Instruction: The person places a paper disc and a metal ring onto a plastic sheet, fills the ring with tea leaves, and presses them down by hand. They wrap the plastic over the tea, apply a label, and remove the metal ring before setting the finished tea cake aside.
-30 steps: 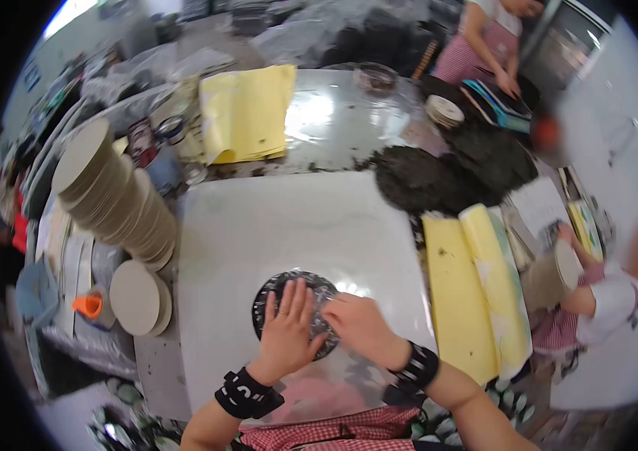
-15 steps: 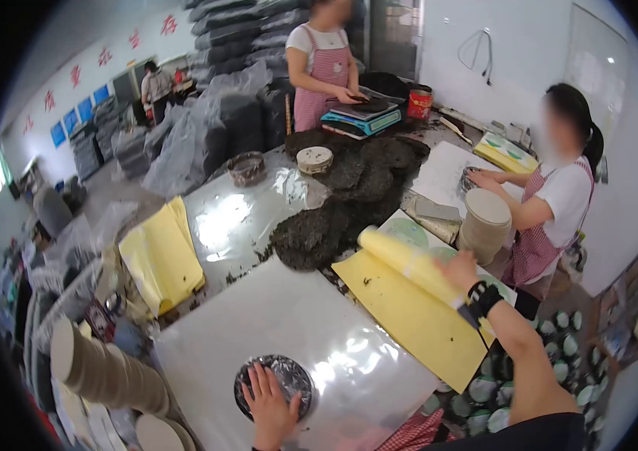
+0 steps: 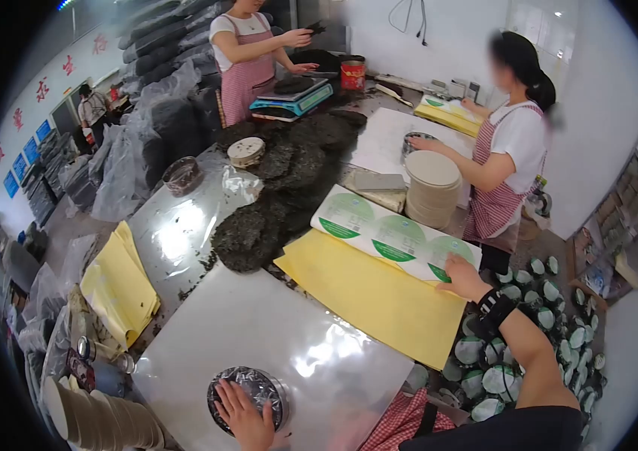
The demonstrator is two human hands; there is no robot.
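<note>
The left hand [image 3: 246, 419] lies flat and unclenched on the plastic-wrapped black disc [image 3: 266, 385]. The disc rests on the pale mat [image 3: 259, 323], toward the near edge of the bench [image 3: 155, 252]. The right hand [image 3: 463, 279] touches the near end of the printed sheet [image 3: 394, 231], which overlaps the yellow sheet [image 3: 379, 293] along the mat's right edge; whether it pinches the printed sheet cannot be determined.

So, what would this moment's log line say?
left hand: spread on plastic-covered disc | right hand: touching printed paper | yellow paper: beside printed paper
</note>
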